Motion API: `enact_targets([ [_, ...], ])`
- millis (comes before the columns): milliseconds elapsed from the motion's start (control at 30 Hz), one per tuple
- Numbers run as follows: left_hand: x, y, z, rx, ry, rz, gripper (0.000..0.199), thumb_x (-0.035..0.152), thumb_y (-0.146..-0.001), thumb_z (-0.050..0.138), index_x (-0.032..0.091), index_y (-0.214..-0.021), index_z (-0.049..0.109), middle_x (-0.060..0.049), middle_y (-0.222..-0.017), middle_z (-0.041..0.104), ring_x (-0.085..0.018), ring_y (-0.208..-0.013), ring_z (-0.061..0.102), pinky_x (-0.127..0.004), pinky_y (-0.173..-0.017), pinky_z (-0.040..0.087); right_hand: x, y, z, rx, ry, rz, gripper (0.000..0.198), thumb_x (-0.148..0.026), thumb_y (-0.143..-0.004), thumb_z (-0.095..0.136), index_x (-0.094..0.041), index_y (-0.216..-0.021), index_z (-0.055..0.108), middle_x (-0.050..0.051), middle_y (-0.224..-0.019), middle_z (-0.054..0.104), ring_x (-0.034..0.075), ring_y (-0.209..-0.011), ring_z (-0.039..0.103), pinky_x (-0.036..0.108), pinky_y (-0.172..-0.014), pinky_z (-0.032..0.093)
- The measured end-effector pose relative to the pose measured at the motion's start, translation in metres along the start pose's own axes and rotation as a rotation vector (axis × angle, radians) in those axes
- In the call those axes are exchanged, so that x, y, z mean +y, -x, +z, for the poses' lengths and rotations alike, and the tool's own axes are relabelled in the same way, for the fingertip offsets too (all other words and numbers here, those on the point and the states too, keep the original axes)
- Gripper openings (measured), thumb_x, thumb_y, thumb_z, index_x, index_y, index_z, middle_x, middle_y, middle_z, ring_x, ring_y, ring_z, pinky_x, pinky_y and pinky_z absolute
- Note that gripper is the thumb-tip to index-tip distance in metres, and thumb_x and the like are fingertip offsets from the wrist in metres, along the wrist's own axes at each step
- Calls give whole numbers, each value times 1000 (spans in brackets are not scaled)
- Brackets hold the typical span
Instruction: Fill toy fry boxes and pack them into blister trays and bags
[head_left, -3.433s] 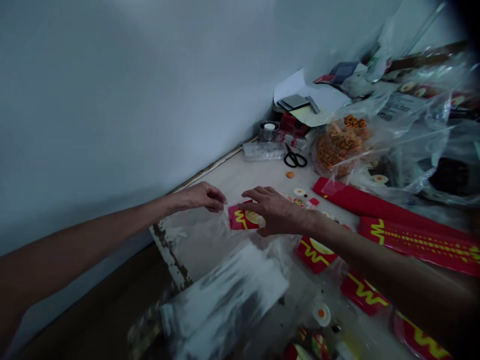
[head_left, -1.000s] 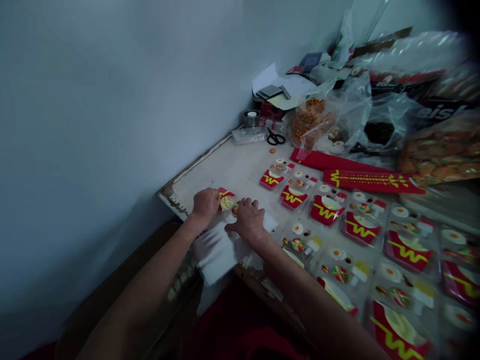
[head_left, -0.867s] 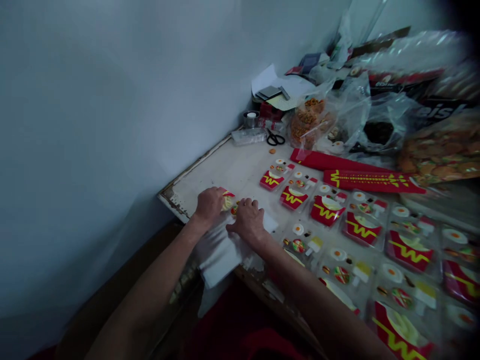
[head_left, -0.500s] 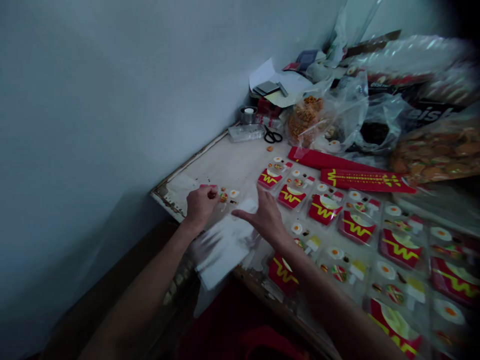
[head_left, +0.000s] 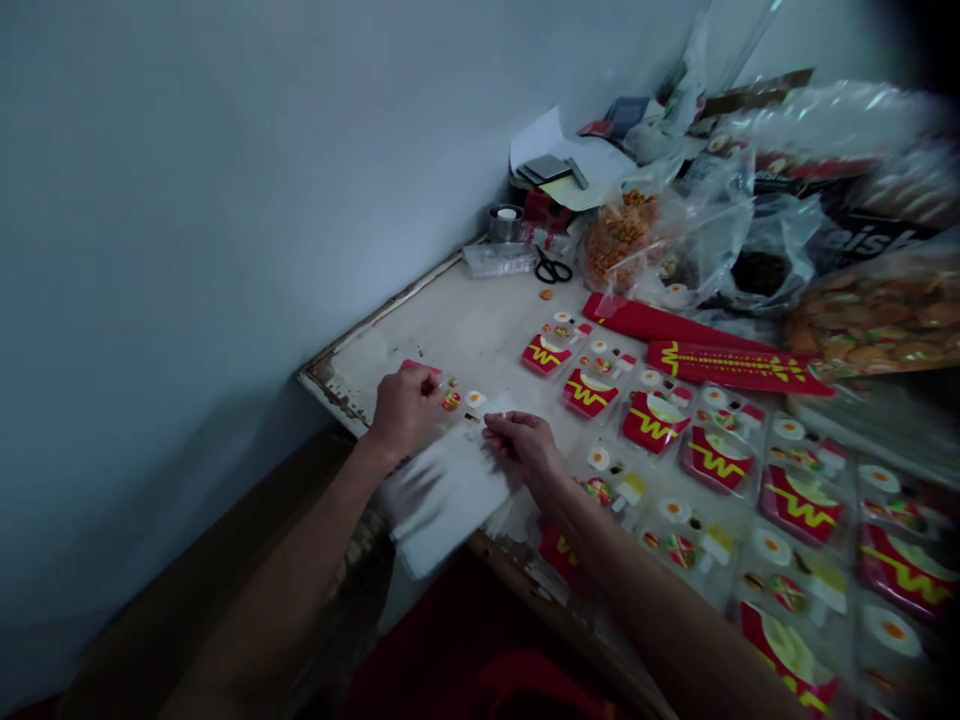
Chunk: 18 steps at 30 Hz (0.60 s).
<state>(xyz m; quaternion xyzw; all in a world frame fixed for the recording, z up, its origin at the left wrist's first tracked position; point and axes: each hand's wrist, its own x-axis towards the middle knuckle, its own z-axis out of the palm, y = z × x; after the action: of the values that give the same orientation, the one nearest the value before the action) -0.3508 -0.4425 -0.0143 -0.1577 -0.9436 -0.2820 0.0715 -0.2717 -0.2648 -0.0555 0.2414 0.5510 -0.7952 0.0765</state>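
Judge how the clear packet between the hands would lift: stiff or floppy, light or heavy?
The clear packet probably flexes, looking like thin transparent film. It is likely light, since the egg piece and pizza piece look small. It may sag between the left hand and right hand, which appear to touch separate spots.

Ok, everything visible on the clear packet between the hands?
Thin, plastic-looking packet, outline hard to trace. It shows a red piece, round red-and-green piece, egg-like piece and small dark piece. Flat-looking, just beyond the white stack. Left hand is closed over its red end; right hand is by the other end, grip unclear.
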Motion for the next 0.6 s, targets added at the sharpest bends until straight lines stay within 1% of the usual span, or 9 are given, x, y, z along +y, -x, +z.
enact_targets([
  [100,-4,-4,-2,-19,-38,9,8,18,-79,62,18,-76,70,-2,-73,72,-15,-69,64,-24,-68,44,5,-4,4,17,-56,30,28,-34,-64,85,-15,-68,64,5,-68,70,9,-48,56,19,-42,41],
  [233,-13,-2,2,-25,-28,-20,10,24,-81,62,19,-79,70,-2,-84,75,-15,-73,65,-24,-70,45,0,-12,1,6,-104,51,27,-32,-64,85,-14,-70,66,5,-67,69,8,-49,55,19,-44,42],
  [333,-18,-1,5,14,-126,-19,8,25,-79,64,20,-79,70,-3,-90,76,-16,-78,66,-25,-71,44,-9,-21,-4,27,-129,40,28,-32,-64,85,-16,-70,64,2,-64,67,8,-49,54,18,-43,41],
  [400,-19,-4,5,15,-183,-40,10,25,-79,63,22,-82,72,-3,-87,76,-17,-77,66,-26,-68,42,-14,-24,-5,58,-130,33,28,-33,-65,84,-17,-70,62,0,-61,64,8,-48,53,18,-43,40],
  [500,-18,-13,5,17,-292,-80,17,30,-82,58,24,-85,74,-4,-82,74,-21,-74,66,-29,-63,40,-17,-23,-7,103,-124,26,29,-34,-68,83,-17,-67,60,-2,-55,60,8,-45,51,18,-42,39],
  [600,-15,-23,8,23,-352,-22,19,31,-82,55,23,-82,73,-7,-94,74,-24,-86,66,-31,-68,44,-18,-22,-11,147,-132,13,28,-34,-70,81,-16,-66,59,-2,-54,60,8,-45,52,18,-43,38],
])
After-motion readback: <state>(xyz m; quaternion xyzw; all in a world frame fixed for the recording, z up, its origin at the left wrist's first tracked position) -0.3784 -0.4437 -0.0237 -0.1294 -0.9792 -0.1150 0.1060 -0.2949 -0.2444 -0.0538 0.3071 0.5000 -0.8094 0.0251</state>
